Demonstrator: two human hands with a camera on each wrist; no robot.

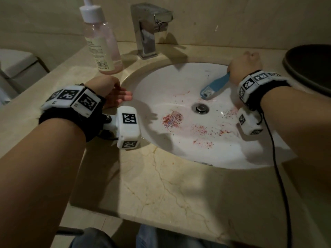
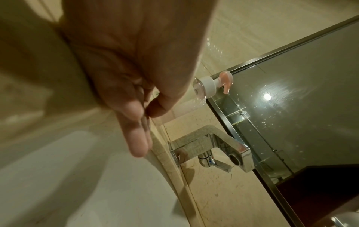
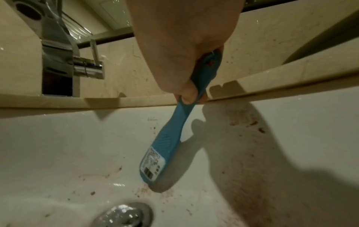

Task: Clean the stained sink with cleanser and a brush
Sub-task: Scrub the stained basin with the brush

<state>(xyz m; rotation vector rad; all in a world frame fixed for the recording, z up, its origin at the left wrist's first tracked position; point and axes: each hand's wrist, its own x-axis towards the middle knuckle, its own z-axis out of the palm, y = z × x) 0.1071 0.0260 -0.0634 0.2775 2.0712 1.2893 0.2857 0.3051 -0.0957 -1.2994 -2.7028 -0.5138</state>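
A white oval sink (image 1: 161, 83) is set in a beige marble counter, with red and blue speckled stains (image 1: 172, 119) on its bottom. My right hand (image 1: 244, 66) grips the handle of a blue brush (image 1: 215, 85) (image 3: 165, 145), whose bristle head is down on the basin just behind the drain (image 1: 200, 107) (image 3: 124, 215). My left hand (image 1: 114, 93) (image 2: 136, 107) rests on the sink's left rim with straight fingers and holds nothing. A clear pump bottle of pink cleanser (image 1: 103, 43) (image 2: 205, 89) stands on the counter at the back left.
A chrome faucet (image 1: 148, 29) (image 2: 217, 152) (image 3: 64, 50) rises behind the basin. A dark round bowl (image 1: 309, 67) sits on the counter at the far right. A black cable (image 1: 279, 176) hangs from my right wrist. A mirror (image 2: 301, 99) lines the wall.
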